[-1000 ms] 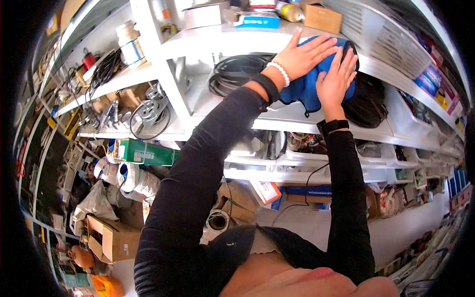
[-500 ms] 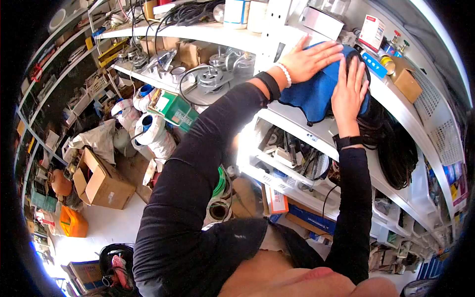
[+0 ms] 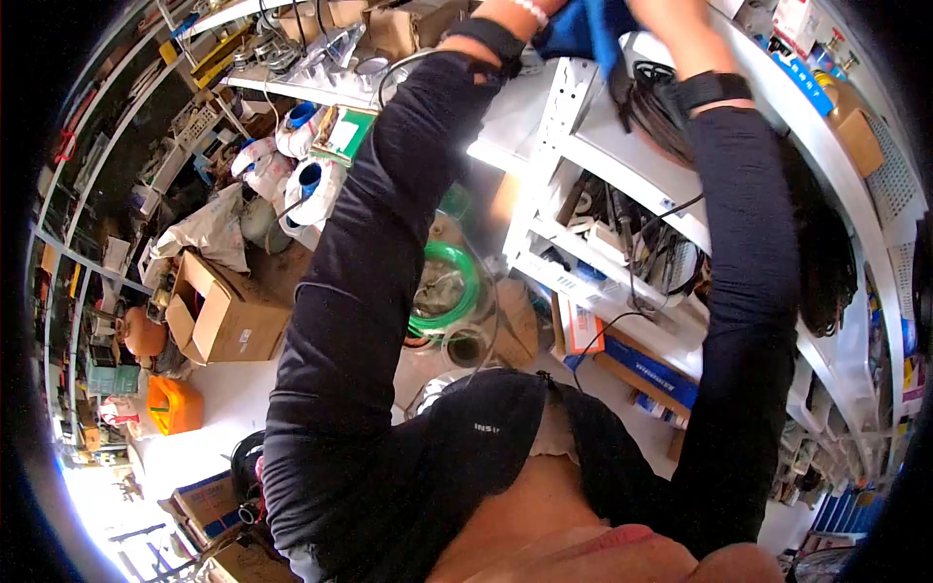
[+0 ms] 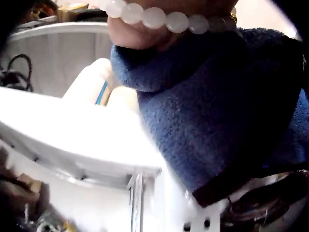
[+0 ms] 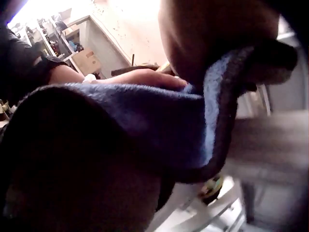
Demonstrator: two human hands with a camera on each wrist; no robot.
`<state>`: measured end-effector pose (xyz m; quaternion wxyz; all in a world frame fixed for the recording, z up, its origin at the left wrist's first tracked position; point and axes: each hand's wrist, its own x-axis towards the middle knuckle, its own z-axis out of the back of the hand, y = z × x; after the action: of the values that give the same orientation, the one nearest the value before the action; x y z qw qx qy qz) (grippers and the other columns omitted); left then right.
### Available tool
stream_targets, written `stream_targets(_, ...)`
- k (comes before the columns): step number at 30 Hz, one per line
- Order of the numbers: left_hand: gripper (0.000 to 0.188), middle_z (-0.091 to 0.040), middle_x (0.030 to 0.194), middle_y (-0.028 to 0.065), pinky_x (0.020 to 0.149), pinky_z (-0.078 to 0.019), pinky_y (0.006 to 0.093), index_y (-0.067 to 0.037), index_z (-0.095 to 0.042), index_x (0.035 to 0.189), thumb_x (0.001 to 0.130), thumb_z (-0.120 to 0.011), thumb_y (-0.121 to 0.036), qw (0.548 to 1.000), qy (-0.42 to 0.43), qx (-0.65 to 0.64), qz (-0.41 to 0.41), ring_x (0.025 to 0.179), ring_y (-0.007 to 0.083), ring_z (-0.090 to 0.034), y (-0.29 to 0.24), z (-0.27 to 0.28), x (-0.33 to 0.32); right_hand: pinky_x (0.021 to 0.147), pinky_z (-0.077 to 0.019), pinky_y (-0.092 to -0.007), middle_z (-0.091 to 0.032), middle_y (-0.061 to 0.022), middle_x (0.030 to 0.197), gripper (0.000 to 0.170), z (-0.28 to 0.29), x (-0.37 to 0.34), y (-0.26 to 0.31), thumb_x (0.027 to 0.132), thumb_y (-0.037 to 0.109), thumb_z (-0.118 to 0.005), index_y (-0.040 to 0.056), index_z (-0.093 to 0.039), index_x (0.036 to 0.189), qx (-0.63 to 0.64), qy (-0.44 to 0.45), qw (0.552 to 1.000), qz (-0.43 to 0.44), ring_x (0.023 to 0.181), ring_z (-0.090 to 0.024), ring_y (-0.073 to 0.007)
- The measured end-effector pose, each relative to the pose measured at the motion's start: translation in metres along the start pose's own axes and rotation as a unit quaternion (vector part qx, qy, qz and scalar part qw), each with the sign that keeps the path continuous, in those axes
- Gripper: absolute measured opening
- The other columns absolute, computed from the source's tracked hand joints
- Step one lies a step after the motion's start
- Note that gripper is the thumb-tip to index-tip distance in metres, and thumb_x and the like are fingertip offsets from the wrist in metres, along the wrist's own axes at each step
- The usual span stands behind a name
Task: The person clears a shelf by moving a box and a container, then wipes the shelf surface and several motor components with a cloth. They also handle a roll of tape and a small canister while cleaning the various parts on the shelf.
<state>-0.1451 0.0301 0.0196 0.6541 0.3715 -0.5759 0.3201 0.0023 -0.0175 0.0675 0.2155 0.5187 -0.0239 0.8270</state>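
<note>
Head: blue cloth point(image 3: 586, 27), white-lettered box point(image 3: 805, 84)

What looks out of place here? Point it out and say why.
A black cord trails loose past the front of the white shelves, and a cardboard box gapes open on the floor; both look untidy. I see no spill.

Character “子” on blue box point(image 3: 805, 84)

"What's lost up top?"
"The head view's top edge cuts off the left hand point(image 3: 550, 6), the right hand point(image 3: 675, 29) and the blue cloth point(image 3: 581, 31)."
"Closer in?"
"Shadow hides how the right hand lies — and a pale thing point(image 4: 86, 86) by the shelf point(image 4: 63, 125) is too blurred to name."
</note>
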Motion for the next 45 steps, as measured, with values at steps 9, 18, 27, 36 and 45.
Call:
stream_targets(9,0.041,-0.034,0.142,0.0287,0.109,-0.0333,0.0384,0.01,-0.043,0.13,0.093,-0.044,-0.007,0.97,0.102,-0.045,0.214,0.131,0.0368,-0.039,-0.045,-0.038,-0.198,0.101,-0.0431,-0.0341,-0.042,-0.004,0.143,0.037,-0.102,-0.163,-0.06,0.088,0.013,-0.045,0.003,-0.056,0.121,-0.333,0.084,0.939,0.022,0.134,-0.036,-0.0223)
stream_targets(18,0.059,-0.027,0.151,0.0142,0.108,-0.0195,0.0599,-0.002,-0.035,0.141,0.083,-0.045,-0.009,0.918,0.349,0.066,0.174,0.142,0.0298,-0.022,-0.139,-0.047,-0.26,0.109,-0.0311,-0.0423,-0.043,-0.002,0.142,0.042,-0.063,-0.275,-0.101,0.09,0.018,-0.042,0.0147,-0.051,0.13,-0.293,0.163,0.936,-0.106,0.136,-0.034,-0.0215)
stream_targets(27,0.061,-0.042,0.141,0.0087,0.106,-0.0225,0.0565,-0.008,-0.036,0.141,0.083,-0.051,-0.019,0.934,0.342,0.009,0.106,0.131,0.0262,-0.038,-0.283,-0.121,-0.235,0.109,-0.0278,-0.0434,-0.046,-0.0012,0.138,0.061,0.085,-0.362,-0.149,0.073,0.007,-0.06,0.018,-0.048,0.132,-0.312,0.115,0.928,-0.165,0.13,-0.039,-0.0222)
stream_targets(36,0.063,-0.046,0.137,0.0114,0.105,-0.0232,0.0567,-0.004,-0.031,0.142,0.084,-0.05,-0.017,0.93,0.367,-0.034,0.001,0.127,0.0257,-0.04,-0.441,-0.206,-0.199,0.107,-0.0274,-0.0535,-0.048,-0.0077,0.135,0.06,0.248,-0.435,-0.198,0.071,-0.001,-0.057,0.0149,-0.049,0.128,-0.33,0.083,0.912,-0.226,0.129,-0.04,-0.0294)
stream_targets(45,0.055,-0.047,0.133,0.0117,0.096,-0.0339,0.047,-0.006,-0.038,0.138,0.086,-0.047,-0.02,0.937,0.342,-0.066,-0.033,0.124,0.028,-0.042,-0.54,-0.267,-0.183,0.108,-0.0264,-0.0495,-0.05,-0.0102,0.134,0.057,0.334,-0.495,-0.239,0.069,-0.003,-0.056,0.0099,-0.052,0.125,-0.351,-0.001,0.909,-0.226,0.129,-0.04,-0.0319)
